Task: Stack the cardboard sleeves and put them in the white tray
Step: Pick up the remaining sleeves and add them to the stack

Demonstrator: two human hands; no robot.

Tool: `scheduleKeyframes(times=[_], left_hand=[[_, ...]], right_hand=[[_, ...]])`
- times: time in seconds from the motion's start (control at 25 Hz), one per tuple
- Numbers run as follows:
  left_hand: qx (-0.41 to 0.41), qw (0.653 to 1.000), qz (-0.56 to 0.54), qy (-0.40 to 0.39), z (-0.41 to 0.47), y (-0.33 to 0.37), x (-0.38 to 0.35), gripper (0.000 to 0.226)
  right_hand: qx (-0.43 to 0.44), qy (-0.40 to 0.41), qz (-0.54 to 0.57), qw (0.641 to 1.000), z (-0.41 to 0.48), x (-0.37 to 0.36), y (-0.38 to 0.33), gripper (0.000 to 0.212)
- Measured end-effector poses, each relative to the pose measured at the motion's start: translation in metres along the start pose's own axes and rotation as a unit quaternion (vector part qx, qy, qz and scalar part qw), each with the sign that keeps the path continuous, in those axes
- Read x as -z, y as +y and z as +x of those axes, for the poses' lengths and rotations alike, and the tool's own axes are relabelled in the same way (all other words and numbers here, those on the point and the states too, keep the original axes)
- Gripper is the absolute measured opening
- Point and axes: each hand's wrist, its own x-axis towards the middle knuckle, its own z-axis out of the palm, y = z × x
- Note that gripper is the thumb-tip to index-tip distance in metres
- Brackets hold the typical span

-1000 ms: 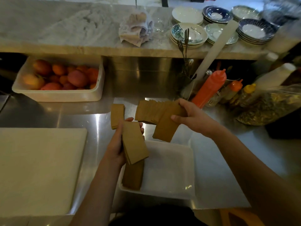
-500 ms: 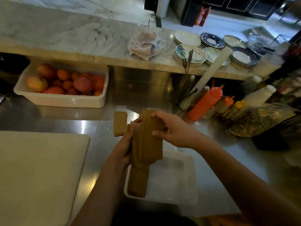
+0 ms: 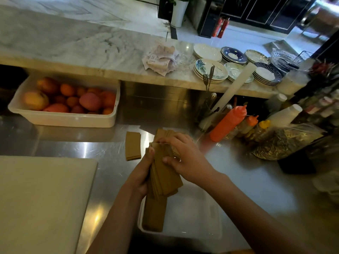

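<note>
Steel worktop (image 3: 256,189) carries a white tray (image 3: 198,217) near centre, one sleeve stack (image 3: 154,213) lying in its left side. Left hand (image 3: 141,176) and right hand (image 3: 185,160) both grip a fanned bundle of cardboard sleeves (image 3: 165,173) above the tray's far-left corner. A small loose stack (image 3: 133,148) lies on the worktop just left of the hands.

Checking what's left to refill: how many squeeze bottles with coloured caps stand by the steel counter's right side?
3: a big orange squeeze bottle, a smaller orange-capped one to its right, then a yellow-capped one. White-capped bottles stand behind; more may be hidden.
</note>
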Motion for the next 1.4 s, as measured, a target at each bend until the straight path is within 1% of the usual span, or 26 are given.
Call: scheduleKeyframes(times=[0.12,0.28,0.36,0.4,0.44,0.52,0.6,0.72,0.76,0.8,0.84,0.92,1.0,1.08,1.16,1.24,1.32,1.4], left_hand=[[-0.005,1.0,0.004,-0.003,0.006,-0.002,0.004,0.082],[-0.005,0.999,-0.03,0.042,0.013,-0.007,0.013,0.055],[-0.011,0.997,-0.057,0.057,0.015,-0.009,0.02,0.051],[-0.016,0.996,-0.07,0.057,0.015,-0.009,0.022,0.053],[-0.024,0.995,-0.083,0.051,0.015,-0.008,0.023,0.06],[-0.032,0.993,-0.111,0.036,0.016,-0.007,0.026,0.074],[-0.029,0.99,-0.137,0.03,0.019,-0.006,0.031,0.084],[0.002,0.987,-0.159,0.036,0.027,-0.006,0.041,0.117],[0.011,0.986,-0.162,0.034,0.03,-0.006,0.044,0.127],[0.018,0.985,-0.168,0.033,0.034,-0.008,0.049,0.132],[0.022,0.984,-0.176,0.032,0.038,-0.009,0.052,0.134],[0.031,0.978,-0.202,0.029,0.043,-0.009,0.054,0.132],[0.036,0.972,-0.232,0.021,0.047,-0.008,0.054,0.121],[0.043,0.964,-0.262,0.008,0.051,-0.006,0.056,0.111],[0.06,0.959,-0.276,-0.007,0.049,-0.004,0.055,0.105],[0.076,0.957,-0.279,-0.025,0.05,0.0,0.058,0.096],[0.083,0.953,-0.288,-0.036,0.053,0.003,0.062,0.092],[0.079,0.953,-0.29,-0.029,0.057,0.006,0.067,0.099]], right_hand=[[-0.019,0.05,0.021,0.998,-0.002,-0.009,0.004,0.034],[0.003,0.077,-0.003,0.997,-0.006,-0.023,0.009,0.02],[-0.029,0.098,0.039,0.994,-0.006,-0.025,0.019,0.016],[-0.055,0.107,0.067,0.99,-0.005,-0.026,0.028,0.017],[-0.081,0.115,0.088,0.986,-0.003,-0.025,0.037,0.019],[-0.138,0.106,0.113,0.978,0.001,-0.025,0.061,0.023],[-0.203,0.077,0.13,0.968,0.009,-0.026,0.087,0.03],[-0.285,0.022,0.12,0.951,0.025,-0.03,0.119,0.05],[-0.306,0.006,0.12,0.944,0.031,-0.032,0.128,0.055],[-0.327,-0.007,0.13,0.936,0.036,-0.034,0.135,0.057],[-0.35,-0.011,0.151,0.925,0.042,-0.036,0.142,0.059],[-0.382,-0.021,0.152,0.911,0.054,-0.04,0.154,0.063],[-0.379,-0.047,0.108,0.918,0.066,-0.044,0.164,0.061],[-0.366,-0.084,0.05,0.925,0.08,-0.052,0.18,0.051],[-0.355,-0.101,-0.01,0.929,0.09,-0.058,0.194,0.045],[-0.359,-0.113,-0.026,0.926,0.099,-0.066,0.207,0.043],[-0.361,-0.132,-0.031,0.923,0.103,-0.074,0.214,0.056],[-0.358,-0.138,-0.068,0.921,0.103,-0.081,0.215,0.075]])
